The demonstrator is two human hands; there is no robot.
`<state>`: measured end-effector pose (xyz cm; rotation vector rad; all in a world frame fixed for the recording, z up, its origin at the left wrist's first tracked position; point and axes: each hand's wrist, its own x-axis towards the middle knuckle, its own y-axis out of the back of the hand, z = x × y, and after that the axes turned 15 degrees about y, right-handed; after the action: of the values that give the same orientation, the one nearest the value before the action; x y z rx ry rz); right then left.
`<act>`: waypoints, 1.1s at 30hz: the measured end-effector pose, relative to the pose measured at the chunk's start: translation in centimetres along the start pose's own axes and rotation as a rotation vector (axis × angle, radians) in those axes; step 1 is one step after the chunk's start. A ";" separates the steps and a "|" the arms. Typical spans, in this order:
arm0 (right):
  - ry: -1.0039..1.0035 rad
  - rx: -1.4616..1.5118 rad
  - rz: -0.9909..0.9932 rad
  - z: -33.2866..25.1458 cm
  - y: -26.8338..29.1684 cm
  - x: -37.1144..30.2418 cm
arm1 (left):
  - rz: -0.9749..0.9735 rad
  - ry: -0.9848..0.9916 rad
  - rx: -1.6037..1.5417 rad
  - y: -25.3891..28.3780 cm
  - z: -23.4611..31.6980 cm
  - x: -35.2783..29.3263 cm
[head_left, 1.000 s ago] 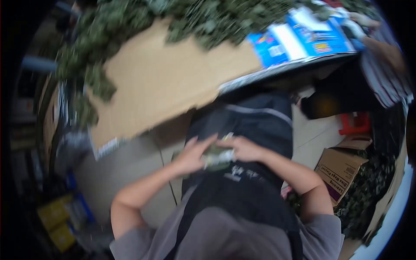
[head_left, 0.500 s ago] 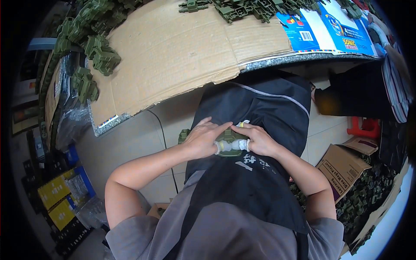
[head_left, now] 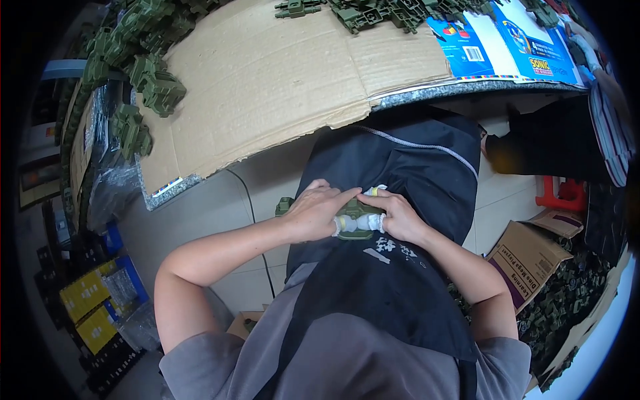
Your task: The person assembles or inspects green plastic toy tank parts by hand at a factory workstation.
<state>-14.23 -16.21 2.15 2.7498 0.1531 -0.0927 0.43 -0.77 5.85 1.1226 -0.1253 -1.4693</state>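
- Step in hand, prob.: two-handed grip/press on a green plastic part, held low over the lap, in front of the dark apron, short of the table edge.
- L hand: fingers closed round the part, index stretched across the top; thumb w/ white wrap on the near side.
- R hand: same, index & thumb pinching the part; index tip v. close to L index, contact unclear.
- Green bit pokes out left of L hand; can't tell if same pc.
- Part's underside & other fingertips hidden.
- Next move, my guess: calls for even thumb pressure, both hands steady, part kept level.
- More green parts on the cardboard sheet, well apart from hands.
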 end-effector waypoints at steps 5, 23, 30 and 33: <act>0.241 0.119 0.096 0.2 -0.4 0.9 | -0.019 -0.011 0.030 3.0 -0.5 -1.6; 0.465 -0.389 -0.088 -5.5 -1.8 4.5 | 0.405 0.188 -1.024 -5.3 -0.9 -4.8; 0.663 -0.104 -0.209 -3.7 2.4 4.9 | 0.559 0.098 -0.637 -5.2 -1.0 -4.8; 0.547 -0.166 -0.324 -4.4 3.0 5.0 | 0.633 0.007 -0.507 -5.1 -0.8 -4.3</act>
<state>-8.67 -16.84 6.85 2.4932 0.7153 0.5624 -3.46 4.58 4.50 0.5914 -0.0843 -0.8574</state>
